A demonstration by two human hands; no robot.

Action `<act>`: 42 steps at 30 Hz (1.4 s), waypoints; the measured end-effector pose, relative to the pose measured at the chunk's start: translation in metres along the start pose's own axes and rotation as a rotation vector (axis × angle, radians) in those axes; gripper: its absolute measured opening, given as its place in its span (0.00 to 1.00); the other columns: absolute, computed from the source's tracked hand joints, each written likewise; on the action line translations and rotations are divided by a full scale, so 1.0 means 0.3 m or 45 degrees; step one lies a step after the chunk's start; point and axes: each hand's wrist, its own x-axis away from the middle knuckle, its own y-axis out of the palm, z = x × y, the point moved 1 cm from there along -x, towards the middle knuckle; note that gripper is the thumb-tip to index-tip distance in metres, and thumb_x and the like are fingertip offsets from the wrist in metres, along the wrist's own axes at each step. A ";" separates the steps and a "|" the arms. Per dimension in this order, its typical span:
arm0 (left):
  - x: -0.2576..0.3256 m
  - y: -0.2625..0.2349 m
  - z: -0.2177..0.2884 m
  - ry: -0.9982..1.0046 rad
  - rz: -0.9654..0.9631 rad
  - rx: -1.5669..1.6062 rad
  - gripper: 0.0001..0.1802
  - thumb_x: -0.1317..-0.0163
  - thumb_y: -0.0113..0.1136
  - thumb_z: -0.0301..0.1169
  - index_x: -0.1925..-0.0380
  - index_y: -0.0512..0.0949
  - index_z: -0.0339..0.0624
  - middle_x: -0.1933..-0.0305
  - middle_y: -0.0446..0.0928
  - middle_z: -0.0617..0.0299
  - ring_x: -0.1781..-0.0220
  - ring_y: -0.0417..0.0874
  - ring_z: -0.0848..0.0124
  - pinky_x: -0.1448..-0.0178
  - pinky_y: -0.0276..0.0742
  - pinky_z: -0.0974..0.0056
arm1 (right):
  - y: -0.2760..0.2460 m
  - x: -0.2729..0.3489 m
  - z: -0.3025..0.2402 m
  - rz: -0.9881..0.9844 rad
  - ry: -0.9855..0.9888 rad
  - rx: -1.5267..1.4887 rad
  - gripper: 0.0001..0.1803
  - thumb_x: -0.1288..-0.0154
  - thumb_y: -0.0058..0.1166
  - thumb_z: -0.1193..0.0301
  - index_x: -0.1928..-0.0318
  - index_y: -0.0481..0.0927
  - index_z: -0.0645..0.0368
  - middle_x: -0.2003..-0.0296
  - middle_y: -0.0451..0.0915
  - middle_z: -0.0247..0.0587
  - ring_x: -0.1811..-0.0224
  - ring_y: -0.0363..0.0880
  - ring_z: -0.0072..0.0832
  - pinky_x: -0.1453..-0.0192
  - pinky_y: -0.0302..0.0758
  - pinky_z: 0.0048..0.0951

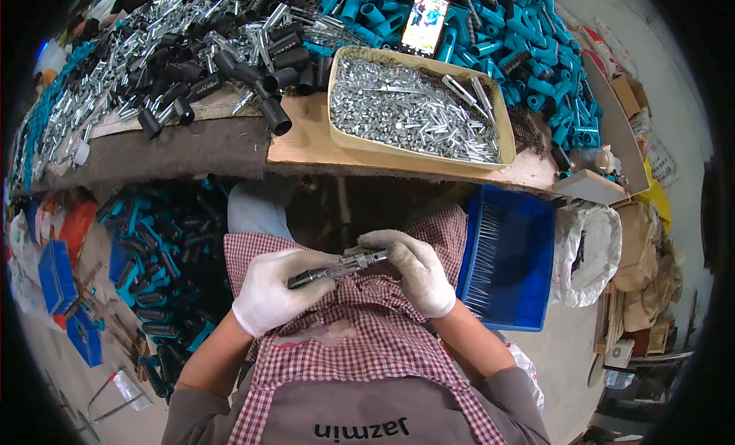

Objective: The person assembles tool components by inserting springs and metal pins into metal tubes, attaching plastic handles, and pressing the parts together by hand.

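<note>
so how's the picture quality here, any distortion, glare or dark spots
Head view: strong fisheye, the workbench edge bows and the corners go black; the metal parts in the tray glint; the phone screen glows bright; under the bench is shadowed; the gloved left hand and right hand look sharp.

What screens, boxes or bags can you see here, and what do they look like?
Phone: propped among the blue plastic parts behind the tray, upright rectangle, screen lit with a colourful picture.
White bag: on the floor right of the blue bin, round and crumpled.
Cardboard box: far right by the wall, brown, open.
Small white box: at the bench's right corner, flat.
</note>
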 end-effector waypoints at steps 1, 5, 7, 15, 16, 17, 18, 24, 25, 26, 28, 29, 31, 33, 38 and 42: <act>-0.002 0.002 0.000 0.018 -0.010 0.001 0.15 0.49 0.71 0.28 0.59 0.88 0.37 0.64 0.86 0.49 0.65 0.89 0.59 0.59 0.83 0.60 | 0.000 -0.002 -0.001 -0.042 -0.036 0.064 0.29 0.18 0.42 0.54 0.38 0.76 0.69 0.46 0.83 0.51 0.42 0.81 0.34 0.35 0.75 0.35; -0.004 0.014 -0.005 0.057 -0.029 -0.014 0.15 0.49 0.72 0.29 0.59 0.87 0.37 0.64 0.86 0.49 0.65 0.89 0.59 0.59 0.84 0.60 | 0.018 -0.004 0.015 -0.173 -0.031 0.139 0.33 0.18 0.42 0.50 0.35 0.74 0.71 0.44 0.82 0.51 0.40 0.80 0.35 0.32 0.74 0.35; -0.008 0.024 -0.013 0.065 -0.030 -0.011 0.16 0.49 0.72 0.29 0.59 0.87 0.37 0.64 0.86 0.49 0.65 0.89 0.58 0.59 0.84 0.60 | 0.033 -0.004 0.034 -0.173 -0.025 0.001 0.35 0.18 0.41 0.49 0.33 0.72 0.71 0.42 0.81 0.51 0.38 0.79 0.35 0.31 0.73 0.36; -0.021 0.050 -0.014 -0.012 -0.019 0.028 0.15 0.46 0.71 0.31 0.58 0.86 0.38 0.63 0.86 0.50 0.64 0.88 0.56 0.59 0.82 0.59 | 0.027 -0.019 0.026 -0.207 -0.022 -0.185 0.39 0.18 0.39 0.45 0.27 0.65 0.70 0.36 0.76 0.55 0.33 0.75 0.37 0.27 0.70 0.38; -0.022 0.047 -0.011 -0.015 0.005 0.026 0.15 0.46 0.71 0.31 0.58 0.86 0.38 0.63 0.86 0.50 0.64 0.88 0.56 0.59 0.82 0.59 | 0.017 -0.027 0.005 -0.225 -0.064 -0.105 0.39 0.18 0.38 0.45 0.27 0.64 0.70 0.36 0.76 0.56 0.33 0.75 0.37 0.27 0.70 0.38; -0.023 0.041 -0.008 -0.024 0.017 0.008 0.15 0.46 0.71 0.31 0.59 0.86 0.38 0.64 0.85 0.50 0.64 0.88 0.55 0.59 0.82 0.59 | -0.001 -0.035 -0.021 -0.236 -0.109 -0.018 0.40 0.18 0.38 0.45 0.27 0.64 0.70 0.36 0.76 0.56 0.33 0.75 0.37 0.27 0.69 0.38; -0.025 0.036 -0.007 -0.026 0.033 -0.012 0.15 0.47 0.71 0.31 0.59 0.87 0.38 0.64 0.85 0.50 0.64 0.88 0.55 0.59 0.82 0.59 | -0.024 -0.044 -0.050 -0.218 -0.116 0.104 0.40 0.18 0.37 0.45 0.27 0.64 0.70 0.36 0.76 0.57 0.33 0.75 0.38 0.27 0.69 0.38; -0.017 0.006 -0.029 -0.176 0.160 -0.001 0.14 0.48 0.69 0.27 0.61 0.86 0.33 0.66 0.86 0.49 0.65 0.88 0.62 0.57 0.82 0.62 | -0.396 -0.107 -0.273 0.764 -0.488 0.757 0.15 0.26 0.48 0.73 0.49 0.84 0.68 0.57 0.88 0.43 0.55 0.85 0.26 0.46 0.80 0.28; -0.012 0.004 -0.037 -0.280 0.153 -0.026 0.14 0.48 0.68 0.26 0.61 0.86 0.32 0.66 0.86 0.49 0.65 0.88 0.63 0.57 0.82 0.63 | -0.491 -0.130 -0.308 0.891 -0.489 0.890 0.14 0.28 0.51 0.74 0.49 0.84 0.68 0.57 0.88 0.43 0.55 0.85 0.25 0.48 0.80 0.27; -0.008 0.005 -0.042 -0.256 0.155 0.012 0.14 0.48 0.68 0.26 0.61 0.86 0.32 0.66 0.86 0.49 0.65 0.88 0.63 0.57 0.82 0.63 | -0.588 -0.157 -0.346 0.898 -0.664 1.055 0.13 0.29 0.54 0.74 0.49 0.84 0.69 0.57 0.88 0.42 0.56 0.84 0.25 0.49 0.79 0.27; -0.002 0.009 -0.052 -0.326 0.135 0.020 0.14 0.48 0.68 0.26 0.60 0.86 0.32 0.66 0.86 0.49 0.65 0.88 0.65 0.57 0.82 0.63 | -0.769 -0.222 -0.392 1.113 -0.633 1.113 0.09 0.33 0.58 0.72 0.57 0.87 0.61 0.63 0.88 0.46 0.59 0.87 0.33 0.52 0.79 0.32; 0.001 0.011 -0.054 -0.319 0.111 0.025 0.14 0.47 0.68 0.27 0.60 0.87 0.33 0.64 0.87 0.49 0.64 0.89 0.63 0.55 0.83 0.63 | -0.846 -0.239 -0.412 1.153 -0.617 1.311 0.09 0.33 0.59 0.71 0.57 0.88 0.59 0.62 0.88 0.48 0.58 0.87 0.37 0.51 0.80 0.34; 0.001 0.016 -0.054 -0.282 0.089 0.046 0.15 0.47 0.68 0.27 0.59 0.87 0.33 0.63 0.87 0.49 0.62 0.89 0.62 0.53 0.83 0.63 | -0.969 -0.276 -0.444 1.245 -0.479 1.613 0.09 0.34 0.60 0.70 0.58 0.88 0.58 0.61 0.88 0.49 0.57 0.88 0.39 0.51 0.80 0.34; -0.001 0.020 -0.049 -0.252 0.088 0.032 0.15 0.47 0.68 0.29 0.59 0.87 0.35 0.62 0.87 0.48 0.60 0.90 0.60 0.51 0.83 0.62 | -1.043 -0.322 -0.467 1.284 -0.340 1.767 0.10 0.35 0.60 0.68 0.59 0.89 0.57 0.61 0.88 0.50 0.56 0.87 0.45 0.51 0.81 0.38; -0.019 0.022 -0.036 -0.271 0.090 0.004 0.15 0.47 0.68 0.29 0.59 0.87 0.35 0.62 0.87 0.48 0.60 0.90 0.59 0.51 0.83 0.61 | -1.065 -0.501 -0.507 1.184 -0.347 1.920 0.12 0.37 0.59 0.63 0.58 0.89 0.54 0.59 0.87 0.49 0.54 0.86 0.48 0.48 0.81 0.43; -0.036 0.018 -0.029 -0.288 0.108 -0.016 0.14 0.47 0.69 0.29 0.60 0.87 0.35 0.63 0.87 0.48 0.61 0.90 0.58 0.52 0.83 0.61 | -1.041 -0.665 -0.539 1.143 -0.146 1.997 0.15 0.37 0.61 0.61 0.55 0.89 0.53 0.55 0.87 0.50 0.49 0.85 0.48 0.45 0.80 0.44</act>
